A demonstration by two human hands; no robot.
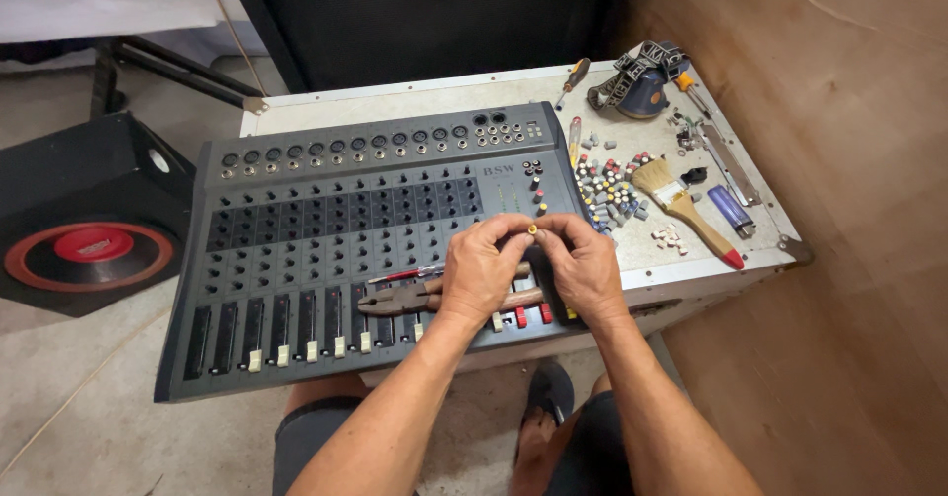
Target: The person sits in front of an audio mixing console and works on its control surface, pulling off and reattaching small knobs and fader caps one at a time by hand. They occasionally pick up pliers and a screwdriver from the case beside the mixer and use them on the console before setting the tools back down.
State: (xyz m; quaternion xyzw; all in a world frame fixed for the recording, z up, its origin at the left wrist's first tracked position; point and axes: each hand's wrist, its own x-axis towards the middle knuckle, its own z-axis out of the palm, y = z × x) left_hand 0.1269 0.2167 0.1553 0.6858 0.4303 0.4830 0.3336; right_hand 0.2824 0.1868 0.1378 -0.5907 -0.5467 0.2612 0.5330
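A grey audio mixer [326, 220] with its knobs removed lies on a white case [652, 249] in front of me. My left hand [481, 267] and my right hand [585, 264] meet above the mixer's right part, and their fingertips pinch one small yellow-tipped knob [533, 228] between them. Pliers with brown handles [405, 299] and a thin red-handled tool [400, 276] lie on the mixer under my left hand. Several white and red fader caps sit along the mixer's front edge.
A pile of loose small knobs [610, 188] lies right of the mixer, with a paintbrush [681, 208], a blue lighter [731, 210], a screwdriver [572, 79] and a headlamp [640, 81]. A black speaker [84, 220] stands on the floor at left, a wooden wall at right.
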